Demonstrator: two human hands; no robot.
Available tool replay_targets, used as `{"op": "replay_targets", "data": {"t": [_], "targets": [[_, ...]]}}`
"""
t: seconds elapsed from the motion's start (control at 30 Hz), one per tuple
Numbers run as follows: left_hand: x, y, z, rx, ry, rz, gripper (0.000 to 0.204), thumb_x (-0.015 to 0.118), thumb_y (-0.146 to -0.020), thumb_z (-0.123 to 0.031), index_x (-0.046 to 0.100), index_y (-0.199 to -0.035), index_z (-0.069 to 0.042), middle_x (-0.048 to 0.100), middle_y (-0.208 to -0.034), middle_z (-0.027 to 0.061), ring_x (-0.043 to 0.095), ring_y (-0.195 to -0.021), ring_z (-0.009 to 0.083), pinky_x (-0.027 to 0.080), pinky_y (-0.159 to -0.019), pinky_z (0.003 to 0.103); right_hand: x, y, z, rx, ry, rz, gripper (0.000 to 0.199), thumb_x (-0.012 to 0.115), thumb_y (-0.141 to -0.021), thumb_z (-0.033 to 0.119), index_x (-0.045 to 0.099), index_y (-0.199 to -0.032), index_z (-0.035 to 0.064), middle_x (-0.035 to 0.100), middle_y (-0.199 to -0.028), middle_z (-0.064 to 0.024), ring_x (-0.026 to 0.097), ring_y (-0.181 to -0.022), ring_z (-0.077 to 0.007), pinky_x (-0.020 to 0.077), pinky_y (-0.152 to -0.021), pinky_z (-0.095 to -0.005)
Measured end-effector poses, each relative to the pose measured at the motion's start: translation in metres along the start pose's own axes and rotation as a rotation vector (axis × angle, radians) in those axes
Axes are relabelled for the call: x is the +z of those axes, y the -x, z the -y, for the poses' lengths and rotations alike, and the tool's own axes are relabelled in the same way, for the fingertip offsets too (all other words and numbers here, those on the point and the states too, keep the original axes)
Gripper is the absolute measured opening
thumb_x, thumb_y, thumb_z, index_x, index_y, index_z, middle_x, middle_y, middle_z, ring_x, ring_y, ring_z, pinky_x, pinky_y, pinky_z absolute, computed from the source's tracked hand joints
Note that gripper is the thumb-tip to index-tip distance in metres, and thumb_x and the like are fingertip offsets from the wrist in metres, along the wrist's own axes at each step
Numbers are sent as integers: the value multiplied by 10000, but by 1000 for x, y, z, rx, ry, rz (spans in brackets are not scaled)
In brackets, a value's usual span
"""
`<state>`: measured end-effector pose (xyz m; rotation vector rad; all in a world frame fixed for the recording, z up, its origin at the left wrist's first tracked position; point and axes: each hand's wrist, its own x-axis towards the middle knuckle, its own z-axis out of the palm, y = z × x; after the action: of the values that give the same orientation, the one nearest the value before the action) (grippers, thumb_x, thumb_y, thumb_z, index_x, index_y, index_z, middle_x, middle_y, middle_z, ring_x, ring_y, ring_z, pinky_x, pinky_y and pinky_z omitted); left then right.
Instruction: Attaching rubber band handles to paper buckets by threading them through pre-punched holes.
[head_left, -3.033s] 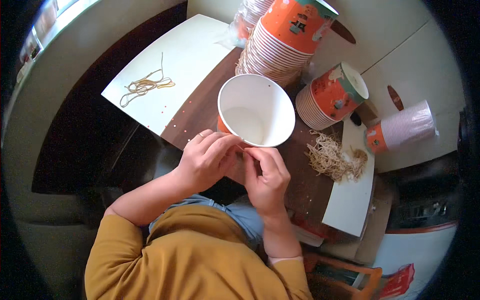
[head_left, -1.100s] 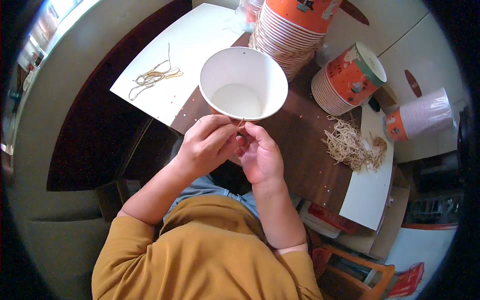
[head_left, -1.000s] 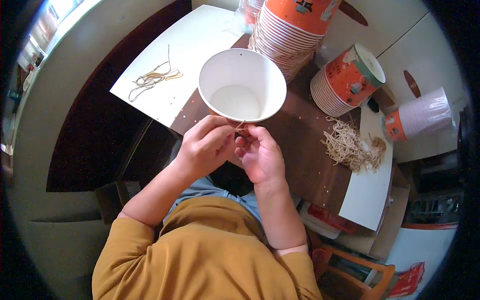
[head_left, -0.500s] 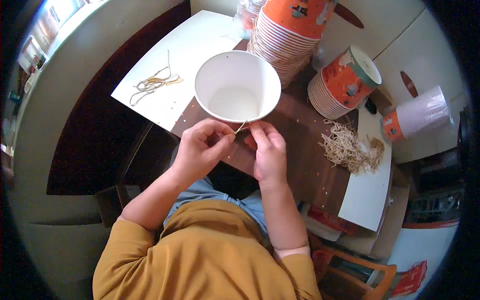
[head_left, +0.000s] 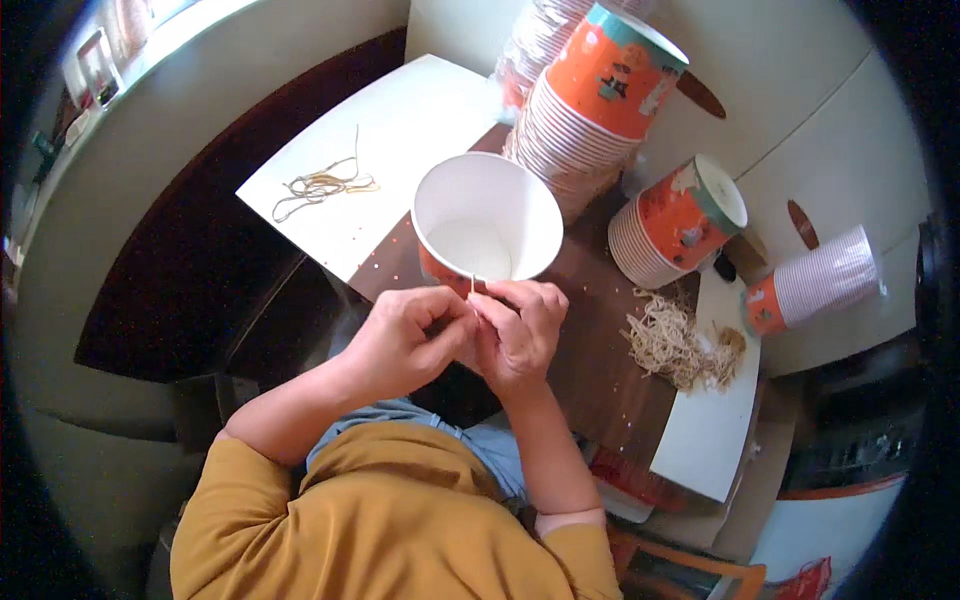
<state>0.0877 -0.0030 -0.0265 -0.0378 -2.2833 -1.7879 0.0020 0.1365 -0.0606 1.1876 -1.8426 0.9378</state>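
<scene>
In front of me stands a large open paper tub (head_left: 490, 190), white inside, with a strip of orange outer wall showing. Just this side of its near rim, my left hand (head_left: 410, 335) and my right hand (head_left: 522, 330) meet, fingertips pinched together. A short piece of pale string (head_left: 473, 285) pokes up between them; the rest of it is hidden by the fingers. Both hands appear closed on this string.
A tall stack of orange tubs (head_left: 625, 85) rises behind the open one. Two smaller stacks stand right: orange-green tubs (head_left: 685, 215) and white-and-orange ones (head_left: 815, 280). A tangled heap of beige string (head_left: 672, 345) lies near them. Loose cords (head_left: 320, 187) rest on the white board (head_left: 385, 110).
My hands have drawn closer together around the string, the right one turning inward. The whole view has shifted, so the tub and table appear lower.
</scene>
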Motion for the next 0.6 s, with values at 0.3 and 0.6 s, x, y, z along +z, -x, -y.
{"op": "replay_targets", "data": {"t": [0.3,0.6], "targets": [[0,22,-25,-26,210,258,122,598,-874,-88,591,-798,6,583,-649,25,497,-598,51,423,-523,257,-18,4,-12,10,-1,55,213,690,-728,33,635,-908,131,632,-947,-19,596,-927,-216,397,-914,-433],[-61,5,-23,-463,67,779,430,566,-936,-376,603,-1153,-6,641,-919,65,574,-777,105,502,-708,273,-100,-6,-56,-51,4,341,228,702,-697,10,641,-890,115,672,-990,-38,623,-983,-248,399,-965,-457]]}}
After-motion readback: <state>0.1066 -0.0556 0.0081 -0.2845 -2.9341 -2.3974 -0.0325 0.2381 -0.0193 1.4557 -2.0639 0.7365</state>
